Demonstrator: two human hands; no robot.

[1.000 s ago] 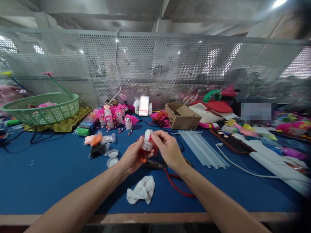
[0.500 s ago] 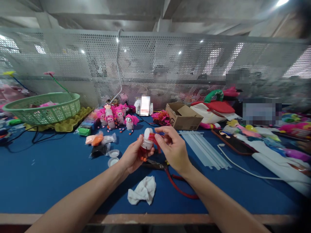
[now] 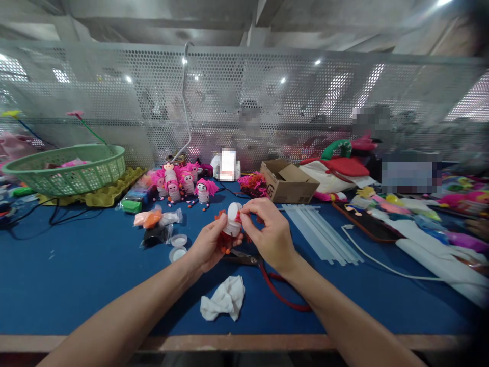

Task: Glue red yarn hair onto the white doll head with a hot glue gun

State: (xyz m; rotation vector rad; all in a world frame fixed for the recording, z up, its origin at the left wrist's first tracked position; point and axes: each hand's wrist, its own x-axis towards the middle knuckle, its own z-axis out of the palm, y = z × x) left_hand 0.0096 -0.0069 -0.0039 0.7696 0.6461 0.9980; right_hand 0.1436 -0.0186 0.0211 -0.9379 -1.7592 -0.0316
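Observation:
A small white doll body [image 3: 232,227] with a round white top and orange feet is gripped in my left hand [image 3: 211,242], over the middle of the table. My right hand [image 3: 269,232] pinches a bit of red material [image 3: 238,216] against the doll's upper side; its exact kind is hard to make out. Below the hands lie scissors [image 3: 272,291] with red handles, partly hidden by my right hand. Nearer the table edge is a crumpled white tissue [image 3: 224,298]. Two white round lids [image 3: 178,246] lie left of my left hand.
Several pink-haired dolls [image 3: 173,189] stand at the back, near a cardboard box [image 3: 287,184]. Bagged clay [image 3: 153,219] lies left of the lids. Translucent glue sticks [image 3: 321,234] and a white cable [image 3: 376,271] are to the right. A green basket [image 3: 69,176] stands far left.
My right hand has moved slightly left, closer to the doll body. The red strip that stuck out by its fingers now shows only as a small patch against the doll.

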